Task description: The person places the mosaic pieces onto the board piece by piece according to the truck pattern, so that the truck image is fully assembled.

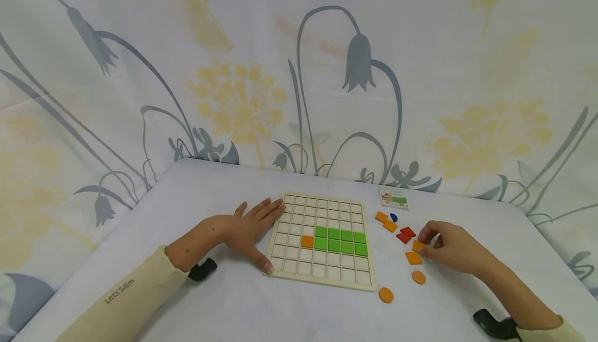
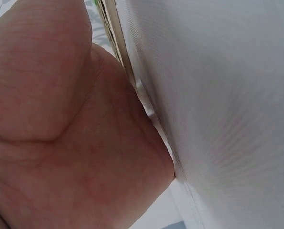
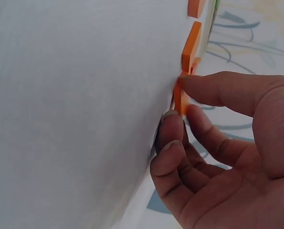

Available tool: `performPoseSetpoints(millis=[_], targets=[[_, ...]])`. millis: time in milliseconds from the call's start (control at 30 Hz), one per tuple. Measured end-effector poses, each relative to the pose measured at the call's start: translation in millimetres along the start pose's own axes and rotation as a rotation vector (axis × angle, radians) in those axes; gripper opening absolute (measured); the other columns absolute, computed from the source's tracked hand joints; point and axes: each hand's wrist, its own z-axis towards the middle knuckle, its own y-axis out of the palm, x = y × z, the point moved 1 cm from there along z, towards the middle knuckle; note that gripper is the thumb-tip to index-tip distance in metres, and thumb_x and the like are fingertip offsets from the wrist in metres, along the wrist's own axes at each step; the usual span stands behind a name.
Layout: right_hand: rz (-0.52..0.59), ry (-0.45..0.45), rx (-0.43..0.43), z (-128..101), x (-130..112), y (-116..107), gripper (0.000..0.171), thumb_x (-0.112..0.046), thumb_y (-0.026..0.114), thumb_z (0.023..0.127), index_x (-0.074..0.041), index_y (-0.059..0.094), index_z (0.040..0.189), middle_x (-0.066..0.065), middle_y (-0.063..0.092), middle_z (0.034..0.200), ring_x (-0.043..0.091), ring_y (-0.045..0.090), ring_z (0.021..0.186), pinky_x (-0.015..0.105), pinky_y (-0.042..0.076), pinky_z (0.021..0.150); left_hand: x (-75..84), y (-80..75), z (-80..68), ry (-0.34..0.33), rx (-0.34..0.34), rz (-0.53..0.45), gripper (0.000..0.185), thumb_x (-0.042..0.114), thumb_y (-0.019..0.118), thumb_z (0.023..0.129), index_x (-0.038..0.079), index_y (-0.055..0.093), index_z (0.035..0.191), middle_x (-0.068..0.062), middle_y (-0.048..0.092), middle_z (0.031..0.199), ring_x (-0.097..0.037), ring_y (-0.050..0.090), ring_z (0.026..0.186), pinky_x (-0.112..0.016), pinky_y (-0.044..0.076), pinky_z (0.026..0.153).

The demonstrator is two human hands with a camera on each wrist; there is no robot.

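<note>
A wooden grid board (image 1: 322,277) lies flat on the white table, with two rows of green square tiles (image 1: 334,240) and one orange square tile (image 1: 307,241) in its cells. My left hand (image 1: 249,230) spreads along the board's left edge, fingers straight and touching the rim. In the left wrist view the palm (image 2: 99,157) rests by the board's side. To the right of the board, my right hand (image 1: 450,248) pinches an orange square tile (image 1: 418,246) between thumb and fingers. Another orange tile (image 1: 413,258) lies just beside it.
Two red pieces (image 1: 405,235), two orange tiles (image 1: 385,221) and a blue half-round piece (image 1: 394,218) lie right of the board. Nearer are two orange discs (image 1: 385,295). A small picture card (image 1: 394,198) lies at the back, before a flower-patterned cloth (image 1: 261,72).
</note>
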Motion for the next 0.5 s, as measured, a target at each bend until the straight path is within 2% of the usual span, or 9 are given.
performPoseSetpoints(millis=[133,267,500], targets=[[-0.006,-0.008,0.003,1.0,-5.0,0.0,0.021,-0.009,0.081,0.088,-0.006,0.066,0.102,0.001,0.064,0.09,0.02,0.055,0.078,0.025,0.048,0.064,-0.9,0.2,-0.4,0.003,0.0,0.001,0.139,0.076,0.08,0.078,0.016,-0.004,0.172,0.0,-0.015,0.179,-0.028,-0.014,0.164,-0.069,-0.005,0.125],[-0.016,-0.069,0.035,2.3,-14.2,0.9,0.014,-0.008,0.079,0.091,-0.008,0.068,0.1,0.0,0.065,0.087,0.019,0.054,0.077,0.025,0.048,0.063,-1.3,0.0,-1.3,0.003,-0.001,-0.002,0.139,0.076,0.08,0.078,0.016,-0.004,0.172,0.0,-0.015,0.179,-0.028,-0.014,0.164,-0.069,-0.005,0.125],[0.034,-0.18,0.063,10.4,-48.9,7.8,0.01,-0.01,0.078,0.094,-0.009,0.069,0.099,-0.001,0.067,0.09,0.015,0.056,0.074,0.025,0.049,0.061,-1.8,0.2,-1.2,0.007,0.003,-0.011,0.139,0.075,0.08,0.078,0.016,-0.004,0.172,0.0,-0.015,0.178,-0.028,-0.014,0.164,-0.069,-0.005,0.125]])
